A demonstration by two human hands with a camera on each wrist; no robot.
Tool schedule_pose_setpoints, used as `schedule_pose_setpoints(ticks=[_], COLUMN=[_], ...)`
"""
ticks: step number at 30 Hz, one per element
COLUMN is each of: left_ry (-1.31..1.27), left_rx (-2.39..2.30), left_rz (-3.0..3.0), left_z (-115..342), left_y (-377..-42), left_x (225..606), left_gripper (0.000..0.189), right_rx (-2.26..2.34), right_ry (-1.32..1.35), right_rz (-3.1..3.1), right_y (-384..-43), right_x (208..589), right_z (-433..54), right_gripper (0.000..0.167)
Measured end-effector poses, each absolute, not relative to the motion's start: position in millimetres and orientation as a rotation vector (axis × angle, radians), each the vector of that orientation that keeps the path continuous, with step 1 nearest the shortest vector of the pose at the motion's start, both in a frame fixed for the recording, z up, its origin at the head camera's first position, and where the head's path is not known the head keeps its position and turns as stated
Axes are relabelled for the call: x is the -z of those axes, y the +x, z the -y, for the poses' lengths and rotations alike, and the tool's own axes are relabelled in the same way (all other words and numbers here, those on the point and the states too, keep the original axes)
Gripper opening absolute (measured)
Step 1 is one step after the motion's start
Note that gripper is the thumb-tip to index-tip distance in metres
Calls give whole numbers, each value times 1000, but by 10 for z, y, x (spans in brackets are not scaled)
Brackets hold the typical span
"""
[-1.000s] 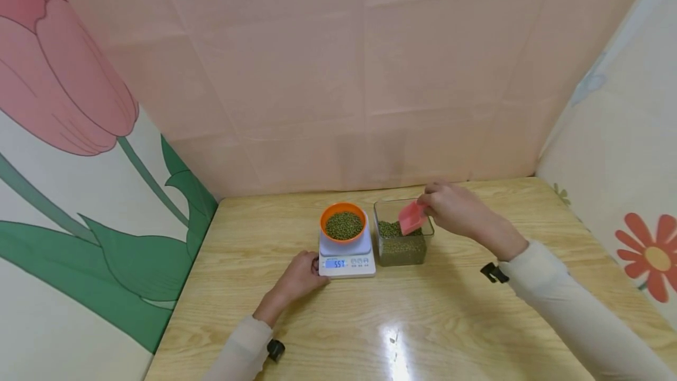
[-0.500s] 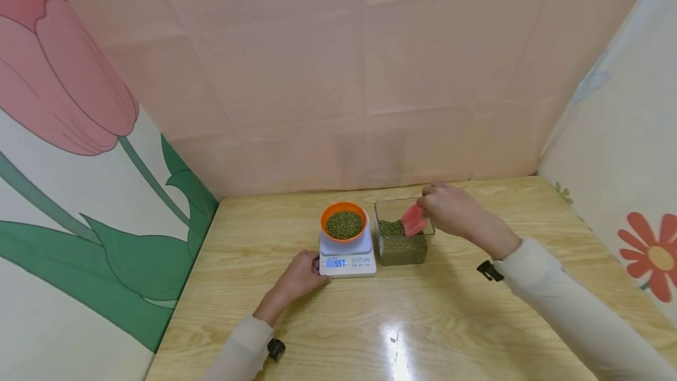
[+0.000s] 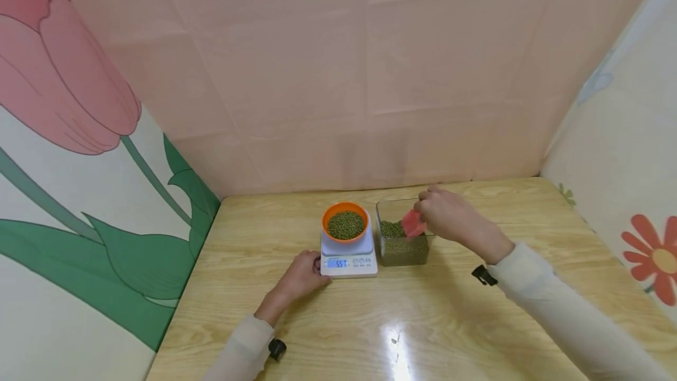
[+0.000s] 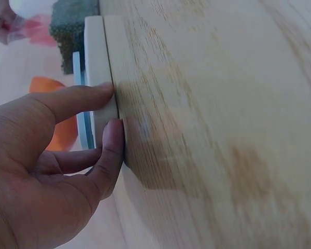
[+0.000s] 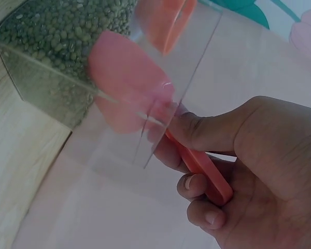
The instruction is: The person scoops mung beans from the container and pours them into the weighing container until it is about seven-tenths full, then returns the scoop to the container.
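My right hand (image 3: 446, 214) grips the handle of a pink scoop (image 5: 127, 80), fingers curled round it. The scoop's tilted bowl is inside a clear square container (image 3: 404, 253) of green mung beans (image 5: 57, 33), its lip down at the beans. To the left stands a white kitchen scale (image 3: 349, 269) with a lit display that seems to read 557. On its platform sits an orange bowl (image 3: 326, 217) holding mung beans. My left hand (image 3: 301, 277) holds the scale's front left corner; in the left wrist view, thumb and fingers (image 4: 112, 137) bend against its edge.
Everything stands on a wood-grain table (image 3: 254, 222) near a pink cloth backdrop (image 3: 291, 104). The container is just right of the scale, its clear walls rising above the beans. Flower-patterned side panels (image 3: 603, 151) border the table.
The scoop has tipped and shifted slightly within the container, its bowl turning steeper as my right hand moves a little left. My left hand, the scale and its reading look the same.
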State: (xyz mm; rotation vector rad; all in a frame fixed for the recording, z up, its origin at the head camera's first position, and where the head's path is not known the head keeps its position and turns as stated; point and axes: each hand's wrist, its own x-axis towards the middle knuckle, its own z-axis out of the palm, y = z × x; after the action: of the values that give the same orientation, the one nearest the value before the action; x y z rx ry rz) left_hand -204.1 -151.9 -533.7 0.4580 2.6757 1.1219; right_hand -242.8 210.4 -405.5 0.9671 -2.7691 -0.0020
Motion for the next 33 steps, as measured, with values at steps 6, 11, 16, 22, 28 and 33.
schedule_pose_setpoints(ticks=[6, 11, 16, 22, 28, 33], left_ry=[461, 449, 445, 447, 441, 442], left_rx=[-1142, -1143, -1138, -1135, -1130, -1129], left_rz=[-2662, -2662, -2663, -2663, -2672, -2670], left_z=[1510, 1508, 1506, 1510, 1520, 1525], left_y=[-2038, -2036, -2042, -2041, -2045, -2042], left_x=[5350, 5353, 5348, 5352, 5354, 5353], left_gripper=[38, 38, 38, 39, 37, 38], right_rx=[-9, -49, -70, -73, -48, -33], right_ry=[966, 961, 978, 1039, 1052, 1063], right_rz=[2767, 2797, 2800, 2738, 2727, 2720], right_y=[-2427, -2420, -2448, -2473, -2492, -2508], right_x=[4110, 4139, 4174, 4211, 4239, 4264], right_z=[-2075, -2051, -2048, -2031, -1996, -1982], right_gripper=[16, 10, 10, 18, 17, 18])
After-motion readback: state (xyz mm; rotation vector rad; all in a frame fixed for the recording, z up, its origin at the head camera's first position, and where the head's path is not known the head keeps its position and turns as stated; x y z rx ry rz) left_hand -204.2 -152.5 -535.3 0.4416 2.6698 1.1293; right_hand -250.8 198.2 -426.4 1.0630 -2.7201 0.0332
